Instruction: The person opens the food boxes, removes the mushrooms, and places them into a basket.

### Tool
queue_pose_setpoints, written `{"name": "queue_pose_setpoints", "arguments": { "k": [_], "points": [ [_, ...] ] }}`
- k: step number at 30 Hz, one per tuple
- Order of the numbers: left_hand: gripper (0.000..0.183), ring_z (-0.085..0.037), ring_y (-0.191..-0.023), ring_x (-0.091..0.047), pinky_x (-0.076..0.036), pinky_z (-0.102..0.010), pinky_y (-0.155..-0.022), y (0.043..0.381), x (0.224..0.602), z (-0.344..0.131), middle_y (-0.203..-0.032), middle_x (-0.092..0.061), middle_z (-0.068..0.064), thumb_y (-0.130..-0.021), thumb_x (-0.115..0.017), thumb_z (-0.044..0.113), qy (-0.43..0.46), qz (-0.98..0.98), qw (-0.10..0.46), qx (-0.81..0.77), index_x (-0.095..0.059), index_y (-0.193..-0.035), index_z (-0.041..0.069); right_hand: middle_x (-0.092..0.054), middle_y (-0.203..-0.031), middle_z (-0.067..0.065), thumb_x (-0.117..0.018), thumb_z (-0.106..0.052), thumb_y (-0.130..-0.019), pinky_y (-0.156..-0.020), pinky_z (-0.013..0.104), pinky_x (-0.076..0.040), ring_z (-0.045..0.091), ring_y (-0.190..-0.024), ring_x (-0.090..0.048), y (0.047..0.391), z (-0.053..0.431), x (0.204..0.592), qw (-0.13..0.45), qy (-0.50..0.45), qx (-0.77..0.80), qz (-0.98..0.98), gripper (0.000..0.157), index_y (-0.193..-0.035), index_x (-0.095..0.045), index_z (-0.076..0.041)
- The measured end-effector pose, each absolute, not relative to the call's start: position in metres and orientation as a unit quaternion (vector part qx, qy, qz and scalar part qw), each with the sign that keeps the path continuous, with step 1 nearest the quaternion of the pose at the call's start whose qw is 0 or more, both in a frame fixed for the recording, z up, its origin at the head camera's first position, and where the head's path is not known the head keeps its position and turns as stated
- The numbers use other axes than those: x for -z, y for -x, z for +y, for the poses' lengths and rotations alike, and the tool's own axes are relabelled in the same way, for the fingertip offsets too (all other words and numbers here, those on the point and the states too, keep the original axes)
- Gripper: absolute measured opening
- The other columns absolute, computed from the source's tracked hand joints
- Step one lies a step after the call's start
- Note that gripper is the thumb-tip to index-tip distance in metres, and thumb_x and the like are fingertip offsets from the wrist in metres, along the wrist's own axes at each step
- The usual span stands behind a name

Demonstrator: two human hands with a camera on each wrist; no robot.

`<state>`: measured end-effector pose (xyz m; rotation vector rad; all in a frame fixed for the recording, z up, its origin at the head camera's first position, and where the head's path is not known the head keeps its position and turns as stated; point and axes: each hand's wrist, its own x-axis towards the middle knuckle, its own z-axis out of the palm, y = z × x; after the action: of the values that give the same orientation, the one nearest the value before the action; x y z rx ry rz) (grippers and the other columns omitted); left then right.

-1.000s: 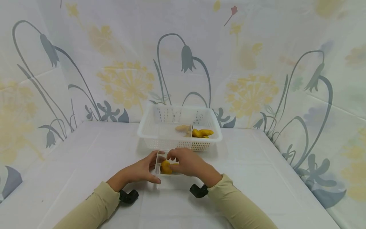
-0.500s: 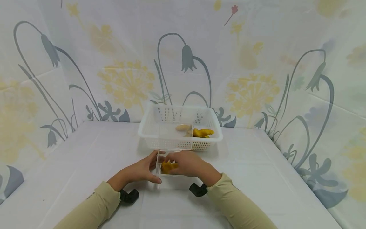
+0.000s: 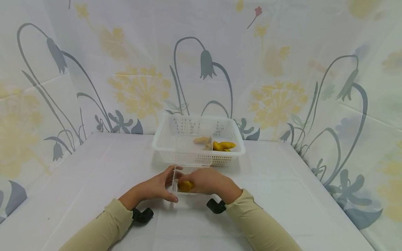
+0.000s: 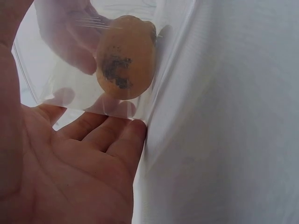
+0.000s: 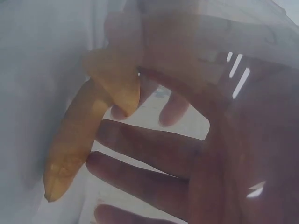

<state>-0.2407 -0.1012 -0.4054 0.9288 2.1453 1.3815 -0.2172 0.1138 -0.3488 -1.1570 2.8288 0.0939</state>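
A clear plastic box (image 3: 188,200) stands on the table in front of me, its lid raised at the back. My left hand (image 3: 154,186) grips its left end, fingers at the far corner and thumb at the near one. Inside lies a yellow banana (image 5: 74,144), with another yellow piece (image 5: 117,84) crossing its upper end in the right wrist view. My right hand (image 3: 205,181) is down in the box, its nearly straight fingers (image 5: 145,144) touching the banana's side. Through the wall in the left wrist view, a rounded yellow end (image 4: 126,60) shows dark patches.
Just behind the box is a white perforated basket (image 3: 163,153) with several yellow fruits (image 3: 224,145) at its right side. The raised clear lid overlaps the basket's front. A flowered cloth (image 3: 270,69) hangs behind the white-covered table (image 3: 282,195).
My right hand has lowered deeper into the box, its fingers moving from above the yellow fruit down against it. The fruit has shifted slightly; my left hand keeps its place on the box.
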Motion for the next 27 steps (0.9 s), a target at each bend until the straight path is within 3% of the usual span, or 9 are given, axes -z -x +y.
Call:
{"name": "queue_pose_setpoints", "arguments": {
  "k": [13,22,27],
  "points": [
    [0.095,-0.022,-0.137,-0.026,-0.021,-0.049,-0.111,0.2392,0.4036,-0.1013,-0.137,-0.037,0.002,-0.066,-0.081,0.019,-0.327,0.781,0.206,-0.491,-0.018,-0.138,0.018,-0.054,-0.07,-0.012,-0.06,-0.035,-0.086,-0.059,0.02,-0.042,0.008,-0.065,-0.049,0.2163,0.1125,0.3454,0.047,0.379,-0.032,0.924,0.02,-0.105,-0.057,-0.041],
    [0.094,-0.018,-0.138,-0.026,-0.025,-0.043,-0.111,0.237,0.4021,-0.0995,-0.142,-0.028,0.007,-0.066,-0.082,0.022,-0.325,0.788,0.2,-0.483,-0.02,-0.136,0.028,-0.061,-0.099,-0.016,-0.064,-0.038,-0.083,-0.074,0.023,-0.047,0.004,-0.079,-0.053,0.2171,0.1165,0.3474,0.033,0.371,0.022,0.928,0.043,-0.124,-0.05,-0.034],
    [0.095,-0.017,-0.137,-0.027,-0.024,-0.044,-0.111,0.2367,0.4032,-0.0996,-0.139,-0.034,0.004,-0.065,-0.082,0.019,-0.326,0.782,0.203,-0.491,-0.02,-0.136,0.025,-0.06,-0.096,-0.019,-0.065,-0.04,-0.081,-0.074,0.021,-0.046,0.003,-0.079,-0.053,0.2192,0.1192,0.3485,0.032,0.377,0.053,0.924,0.04,-0.12,-0.054,-0.034]
  ]
}}
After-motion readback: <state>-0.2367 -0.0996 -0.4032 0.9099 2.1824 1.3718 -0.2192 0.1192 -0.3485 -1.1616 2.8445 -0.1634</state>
